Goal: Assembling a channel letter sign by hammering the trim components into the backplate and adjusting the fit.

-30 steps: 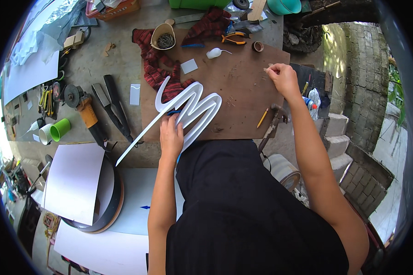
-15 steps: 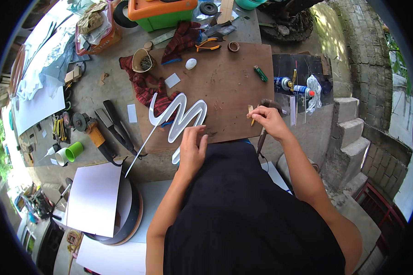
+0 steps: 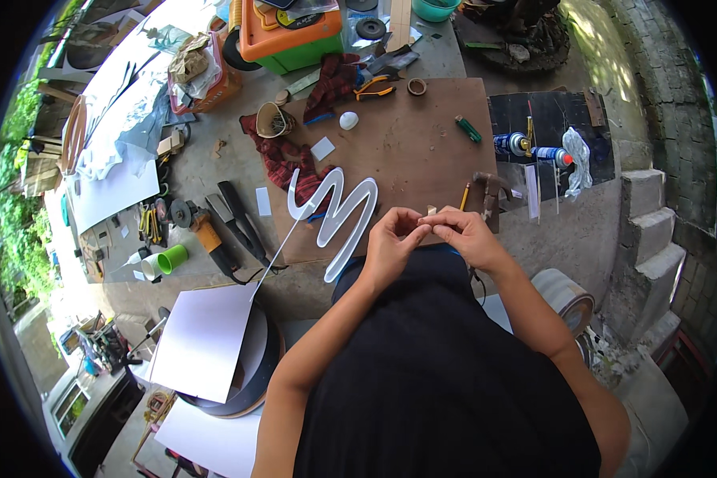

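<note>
Just over the near edge of the brown board (image 3: pixel 406 159), my two hands meet fingertip to fingertip. Between them is a small tan, flat scrap (image 3: pixel 431 211), its top poking out; its material is hard to tell. My left hand (image 3: pixel 392 248) pinches it from one side, and my right hand (image 3: pixel 474 239) from the other. A white wavy channel-shaped strip (image 3: pixel 364 199) lies left of my hands, with a long thin white tail (image 3: pixel 276 253) reaching down left. Beyond my right hand are a yellow pencil (image 3: pixel 464 195) and a brown-handled tool, apparently a hammer (image 3: pixel 488 185).
Dark red cloth gloves (image 3: pixel 283 166), a cup of nails (image 3: pixel 274 121), orange-handled pliers (image 3: pixel 374 89) and a green cylinder (image 3: pixel 468 129) lie farther off. At left sit an angle grinder (image 3: pixel 203 231) and a green cup (image 3: pixel 172 258). Spray cans (image 3: pixel 511 144) stand right. A white sheet (image 3: pixel 203 338) covers a round stool.
My left hand has moved right from beside the white strip to join my right hand at the tan scrap. My right hand has come nearer my body, away from the pencil.
</note>
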`<control>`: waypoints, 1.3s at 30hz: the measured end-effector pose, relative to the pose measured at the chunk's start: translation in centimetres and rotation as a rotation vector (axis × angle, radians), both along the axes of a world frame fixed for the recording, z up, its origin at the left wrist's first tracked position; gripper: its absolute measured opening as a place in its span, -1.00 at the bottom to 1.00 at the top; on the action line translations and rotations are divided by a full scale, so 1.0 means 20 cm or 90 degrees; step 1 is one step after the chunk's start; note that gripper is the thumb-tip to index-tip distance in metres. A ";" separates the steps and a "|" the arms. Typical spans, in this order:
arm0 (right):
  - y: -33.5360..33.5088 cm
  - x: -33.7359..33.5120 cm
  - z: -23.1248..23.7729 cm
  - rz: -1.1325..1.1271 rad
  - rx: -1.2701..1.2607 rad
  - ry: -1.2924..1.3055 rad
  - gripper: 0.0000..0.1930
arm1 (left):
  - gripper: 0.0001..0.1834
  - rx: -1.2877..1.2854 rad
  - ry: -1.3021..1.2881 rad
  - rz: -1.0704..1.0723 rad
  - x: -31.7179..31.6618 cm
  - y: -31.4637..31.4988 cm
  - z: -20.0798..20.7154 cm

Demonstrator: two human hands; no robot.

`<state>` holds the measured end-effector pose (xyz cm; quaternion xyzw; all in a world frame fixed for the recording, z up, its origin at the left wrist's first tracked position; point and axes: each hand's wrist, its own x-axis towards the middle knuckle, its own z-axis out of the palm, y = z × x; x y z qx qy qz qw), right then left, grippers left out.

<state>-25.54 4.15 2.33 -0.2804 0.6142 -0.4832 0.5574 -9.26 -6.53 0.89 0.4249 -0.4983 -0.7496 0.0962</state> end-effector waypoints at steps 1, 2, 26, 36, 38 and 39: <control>0.00 0.01 0.00 0.001 0.014 -0.009 -0.77 | -0.78 0.012 0.000 -0.009 0.01 0.00 -0.01; -0.01 0.02 0.00 0.003 0.029 -0.018 -0.77 | -0.78 0.004 -0.004 -0.003 0.02 0.00 -0.02; -0.23 0.36 0.08 0.159 -0.310 0.305 -0.87 | -0.87 0.388 0.142 0.258 0.53 0.04 0.10; -0.14 -0.15 -0.52 0.085 0.127 0.589 -0.53 | -0.84 0.046 -0.168 0.410 1.08 0.29 -0.03; -0.19 -0.14 -0.55 0.128 0.135 0.624 -0.43 | -0.86 0.025 -0.229 0.410 1.23 0.32 -0.08; -0.22 -0.13 -0.56 0.125 0.143 0.627 -0.43 | -0.84 0.012 -0.257 0.395 1.33 0.33 -0.12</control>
